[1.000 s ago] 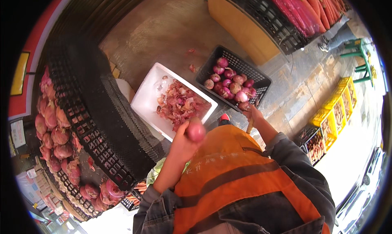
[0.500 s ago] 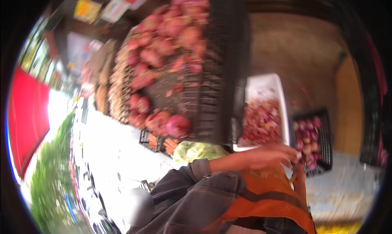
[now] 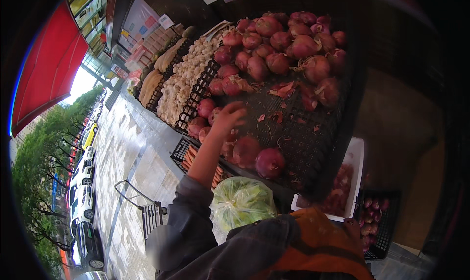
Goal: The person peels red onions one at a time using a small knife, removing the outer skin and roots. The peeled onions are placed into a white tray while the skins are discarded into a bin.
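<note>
My left hand (image 3: 230,117) reaches over the near-left side of a black crate (image 3: 267,126) of red onions (image 3: 259,67). Its fingers are loosely bent and apart, and I see nothing in them. Just beside the hand lie several onions; a shiny one (image 3: 270,163) sits at the crate's near edge. Loose skins (image 3: 283,89) litter the bare crate bottom. Of my right hand (image 3: 351,227) only a small part shows, low beside a white tub (image 3: 356,170) with reddish onion skins in it; its fingers are hidden behind the orange apron.
White garlic bulbs (image 3: 178,91) fill a crate to the left. Below are a crate of carrots (image 3: 190,156), a bag of leafy greens (image 3: 243,201) and a folding trolley (image 3: 152,216). A black crate of small onions (image 3: 377,219) stands at the lower right. Parked cars (image 3: 87,246) line the pavement.
My left hand has gone from beside my right hand near the white tub to the onion crate. The view has turned, and the onions now appear farther right.
</note>
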The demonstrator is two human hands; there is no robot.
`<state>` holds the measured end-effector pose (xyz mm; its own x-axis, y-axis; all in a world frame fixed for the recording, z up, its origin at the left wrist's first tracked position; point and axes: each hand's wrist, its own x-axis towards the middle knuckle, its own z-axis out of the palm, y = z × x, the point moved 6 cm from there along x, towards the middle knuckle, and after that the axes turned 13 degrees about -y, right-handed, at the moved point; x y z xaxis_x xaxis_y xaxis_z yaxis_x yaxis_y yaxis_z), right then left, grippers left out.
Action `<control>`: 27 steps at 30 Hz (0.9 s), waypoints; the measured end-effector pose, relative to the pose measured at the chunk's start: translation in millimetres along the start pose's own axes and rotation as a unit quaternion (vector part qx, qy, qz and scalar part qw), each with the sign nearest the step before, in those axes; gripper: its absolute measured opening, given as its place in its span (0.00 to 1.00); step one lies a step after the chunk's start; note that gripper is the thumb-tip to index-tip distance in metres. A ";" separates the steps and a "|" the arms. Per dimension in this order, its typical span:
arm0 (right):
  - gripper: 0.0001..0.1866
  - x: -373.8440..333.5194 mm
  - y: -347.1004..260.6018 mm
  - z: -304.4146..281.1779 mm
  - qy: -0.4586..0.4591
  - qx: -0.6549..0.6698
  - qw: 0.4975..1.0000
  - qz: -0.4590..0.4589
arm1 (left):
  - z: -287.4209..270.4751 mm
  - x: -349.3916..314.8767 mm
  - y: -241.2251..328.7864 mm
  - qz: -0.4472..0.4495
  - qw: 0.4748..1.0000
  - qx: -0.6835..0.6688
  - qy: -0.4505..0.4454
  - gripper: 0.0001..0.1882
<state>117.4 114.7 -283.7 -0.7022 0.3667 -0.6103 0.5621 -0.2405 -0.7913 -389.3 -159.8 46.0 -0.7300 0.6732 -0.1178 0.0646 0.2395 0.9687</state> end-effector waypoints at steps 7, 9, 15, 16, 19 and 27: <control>0.12 -6.6 -7.7 20.6 0.037 0.033 0.998 -0.026 | -184.1 136.4 -53.8 0.100 0.841 0.484 0.221 0.43; 0.12 -21.3 -5.7 20.9 0.083 0.012 0.996 0.012 | -179.7 174.3 -61.8 0.053 0.813 0.530 0.235 0.49; 0.05 -32.4 77.8 14.1 0.200 0.007 0.980 -0.016 | -91.8 188.3 -27.6 -0.127 0.801 0.557 0.176 0.47; 0.04 -34.0 82.4 16.8 0.207 0.052 0.977 -0.024 | -95.6 187.2 -31.9 -0.113 0.801 0.559 0.182 0.46; 0.10 -57.9 37.4 38.7 0.204 0.198 0.959 0.019 | -102.4 192.2 -36.4 -0.069 0.806 0.553 0.199 0.43; 0.12 -45.9 50.0 21.3 0.179 0.264 0.947 0.036 | -82.8 123.8 -27.9 -0.011 0.987 -0.139 0.075 0.39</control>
<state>168.4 66.7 -296.0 -0.4246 0.5906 -0.6863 0.2396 -0.6577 -0.7142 -537.8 -141.1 22.5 -0.8229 0.5538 -0.1270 -0.1270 0.0385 0.9912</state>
